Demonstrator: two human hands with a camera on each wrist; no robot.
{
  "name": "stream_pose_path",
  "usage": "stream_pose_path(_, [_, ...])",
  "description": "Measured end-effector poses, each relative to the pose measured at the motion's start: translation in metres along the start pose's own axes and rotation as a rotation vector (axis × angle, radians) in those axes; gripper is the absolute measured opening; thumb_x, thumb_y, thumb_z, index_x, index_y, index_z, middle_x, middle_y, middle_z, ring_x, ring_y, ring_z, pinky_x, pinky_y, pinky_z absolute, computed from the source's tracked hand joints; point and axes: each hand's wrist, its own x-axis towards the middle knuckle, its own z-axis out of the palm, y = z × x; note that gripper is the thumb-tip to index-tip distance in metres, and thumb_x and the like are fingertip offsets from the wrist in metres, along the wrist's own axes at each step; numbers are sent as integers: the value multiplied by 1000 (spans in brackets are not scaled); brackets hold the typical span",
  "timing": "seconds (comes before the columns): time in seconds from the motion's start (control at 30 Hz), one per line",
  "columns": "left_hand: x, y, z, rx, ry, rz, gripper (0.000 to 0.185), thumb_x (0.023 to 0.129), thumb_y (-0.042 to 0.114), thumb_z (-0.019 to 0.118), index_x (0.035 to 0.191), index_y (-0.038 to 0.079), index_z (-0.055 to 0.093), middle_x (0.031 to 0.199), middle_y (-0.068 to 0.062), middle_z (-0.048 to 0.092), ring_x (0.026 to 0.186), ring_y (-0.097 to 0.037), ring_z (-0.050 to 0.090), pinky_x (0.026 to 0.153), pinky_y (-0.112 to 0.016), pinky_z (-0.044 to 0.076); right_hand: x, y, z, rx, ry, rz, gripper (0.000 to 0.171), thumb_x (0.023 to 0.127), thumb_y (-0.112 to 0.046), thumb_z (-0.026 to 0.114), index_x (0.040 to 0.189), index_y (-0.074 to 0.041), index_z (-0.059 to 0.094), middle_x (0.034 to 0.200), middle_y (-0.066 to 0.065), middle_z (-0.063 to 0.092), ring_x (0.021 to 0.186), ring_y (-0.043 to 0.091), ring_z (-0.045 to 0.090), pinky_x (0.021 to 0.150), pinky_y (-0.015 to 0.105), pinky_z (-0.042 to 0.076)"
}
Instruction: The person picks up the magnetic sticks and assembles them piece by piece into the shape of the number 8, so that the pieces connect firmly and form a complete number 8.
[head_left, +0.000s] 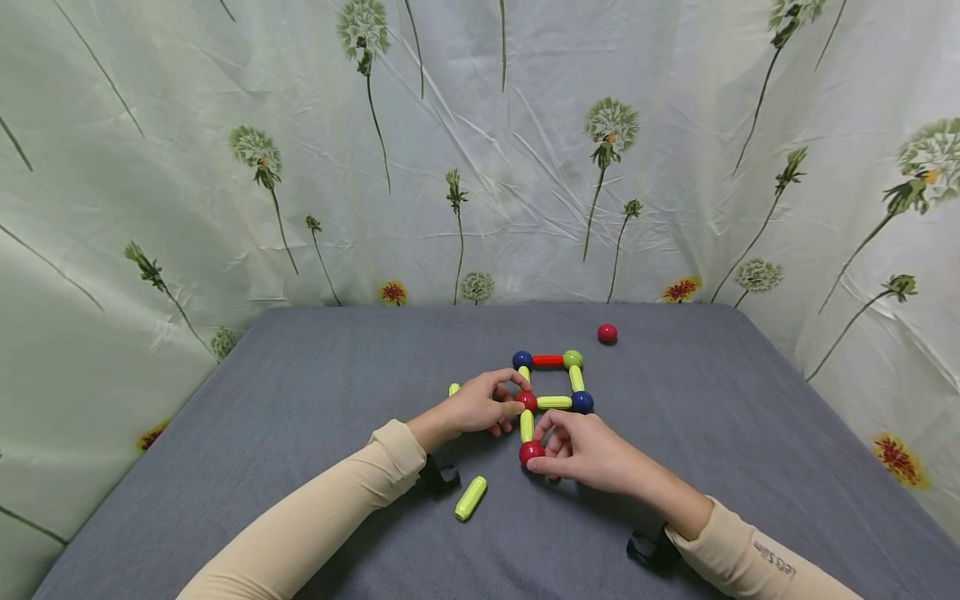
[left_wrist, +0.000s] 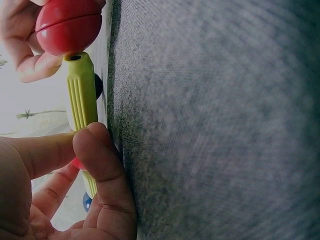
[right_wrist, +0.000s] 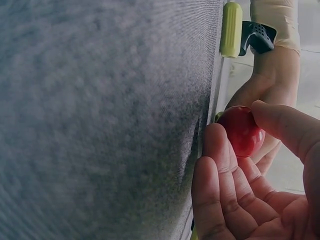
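As right hand pinches red ball, left hand beside

Red ball in the right hand: glossy smooth plastic, a seam round its middle; loose red ball has the same shine. Yellow-green rod pinched by the left hand: ribbed plastic, duller sheen. Table cover: matt grey woven cloth, fine rough grain; backdrop curtain: thin creased printed fabric; sleeves: soft beige knit.
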Motion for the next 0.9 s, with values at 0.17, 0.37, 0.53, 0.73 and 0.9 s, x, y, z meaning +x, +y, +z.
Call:
stream_pose_path(0.17, [0, 0, 1, 0, 2, -1, 20, 89, 23, 61, 107, 27, 56, 85, -10, 63, 62, -18, 62, 54, -31, 52, 0, 0, 0, -4, -1, 1, 39, 75, -45, 71, 97, -18, 54, 70, -4, 65, 58, 11, 61, 52, 24, 46])
stream_pose_path(0.37, [-1, 1, 1, -3, 2, -3, 20, 89, 23, 61, 107, 27, 56, 84, -9, 63, 61, -18, 61, 54, -31, 52, 0, 0, 0, -9, -3, -5, 39, 76, -43, 72, 98, -18, 53, 70, -4, 64, 58, 11, 60, 52, 24, 46])
stream_pose_path(0.53, [0, 0, 0, 3, 2, -7, 21, 88, 24, 62, 107, 28, 56, 84, -7, 63, 61, -17, 61, 54, -32, 53, 0, 1, 0, -6, -9, -8, 38, 77, -44, 70, 97, -17, 53, 71, -4, 65, 58, 11, 60, 52, 25, 46])
stream_pose_path(0.73, [0, 0, 0, -10, -9, -10, 21, 87, 26, 64, 106, 29, 55, 85, -7, 64, 62, -16, 61, 55, -32, 53, 0, 1, 1, -16, -7, -7, 38, 77, -44, 70, 97, -17, 54, 70, -4, 65, 58, 10, 60, 51, 24, 46])
stream_pose_path(0.9, [0, -1, 0, -14, -8, -11, 27, 83, 29, 68, 107, 28, 55, 82, -6, 63, 61, -15, 60, 55, -32, 54, 0, 1, 1, -31, -1, -19, 39, 77, -44, 70, 99, -17, 52, 71, -5, 65, 58, 10, 59, 51, 24, 46])
